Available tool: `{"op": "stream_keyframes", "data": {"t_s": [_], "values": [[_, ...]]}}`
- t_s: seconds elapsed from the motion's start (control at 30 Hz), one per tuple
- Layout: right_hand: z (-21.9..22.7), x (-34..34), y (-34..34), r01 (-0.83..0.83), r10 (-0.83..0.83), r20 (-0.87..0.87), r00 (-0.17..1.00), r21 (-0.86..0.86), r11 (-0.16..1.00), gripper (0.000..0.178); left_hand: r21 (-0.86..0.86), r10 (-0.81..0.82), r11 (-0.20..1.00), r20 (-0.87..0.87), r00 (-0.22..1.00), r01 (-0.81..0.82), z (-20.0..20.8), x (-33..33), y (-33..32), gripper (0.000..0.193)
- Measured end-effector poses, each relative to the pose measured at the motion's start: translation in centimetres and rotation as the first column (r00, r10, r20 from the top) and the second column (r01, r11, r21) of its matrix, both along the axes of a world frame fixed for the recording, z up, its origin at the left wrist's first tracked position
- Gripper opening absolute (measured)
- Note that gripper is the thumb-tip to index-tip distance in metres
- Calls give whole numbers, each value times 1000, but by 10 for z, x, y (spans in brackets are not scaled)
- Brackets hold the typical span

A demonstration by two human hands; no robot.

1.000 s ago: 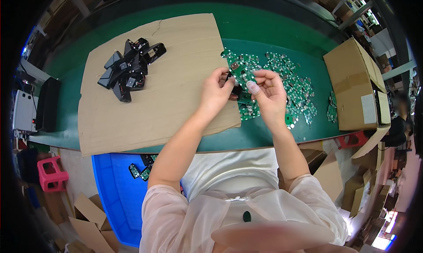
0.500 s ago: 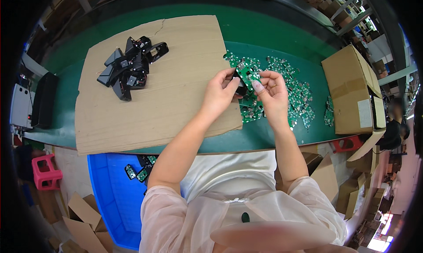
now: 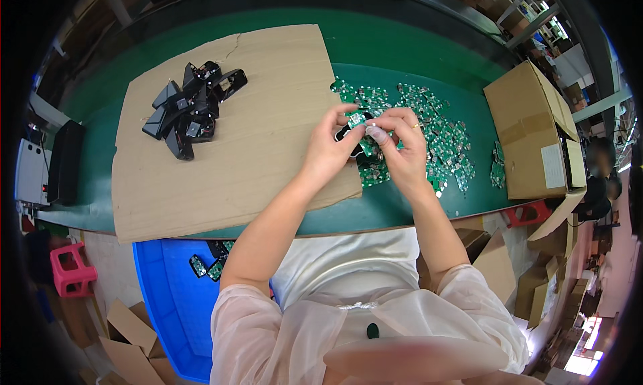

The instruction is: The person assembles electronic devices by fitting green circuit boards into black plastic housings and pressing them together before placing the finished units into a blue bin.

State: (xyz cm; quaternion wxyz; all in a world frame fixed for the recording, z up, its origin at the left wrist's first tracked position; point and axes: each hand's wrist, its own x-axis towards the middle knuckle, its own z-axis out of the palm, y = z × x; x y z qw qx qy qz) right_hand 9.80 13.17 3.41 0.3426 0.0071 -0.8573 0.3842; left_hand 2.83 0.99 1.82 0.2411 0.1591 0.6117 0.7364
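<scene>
Over the right edge of a flat cardboard sheet (image 3: pixel 268 144), my left hand (image 3: pixel 325 150) grips a small black plastic housing (image 3: pixel 358 152), partly hidden by my fingers. A green circuit board (image 3: pixel 357 119) lies against the housing; whether it is fully seated I cannot tell. My right hand (image 3: pixel 407 150) is closed, with thumb and fingers pinched at the board's near side. Just beyond and right of my hands spreads a pile of green circuit boards (image 3: pixel 449 140). Several black plastic housings (image 3: pixel 191 110) lie heaped on the cardboard's left part.
A blue bin (image 3: pixel 177 325) below the table's front edge holds several black-cased boards (image 3: pixel 198 266). An open cardboard box (image 3: pixel 529 130) stands at the table's right end. On the floor at left are a pink stool (image 3: pixel 72 270) and an open carton (image 3: pixel 130 331).
The circuit board has come down from a raised tilt onto the housing. My right hand has shifted left, closer to my left hand. The view has moved slightly.
</scene>
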Motion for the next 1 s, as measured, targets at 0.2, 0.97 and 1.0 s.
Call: {"op": "stream_keyframes", "data": {"t_s": [0.2, 0.97, 1.0], "values": [[20, -3, 4, 14, -26, 46, 999, 247, 969, 6, 145, 246, 969, -570, 784, -199, -5, -6, -2, 12], [11, -5, 7, -59, 60, -18, 998, 27, 998, 7, 159, -138, 980, 122, 983, 118, 11, -2, -11, 16], [15, -5, 8, -57, 62, -37, 997, 122, 991, 7, 166, -28, 986, 95, 995, 12, 18, 0, -9, 17]]}}
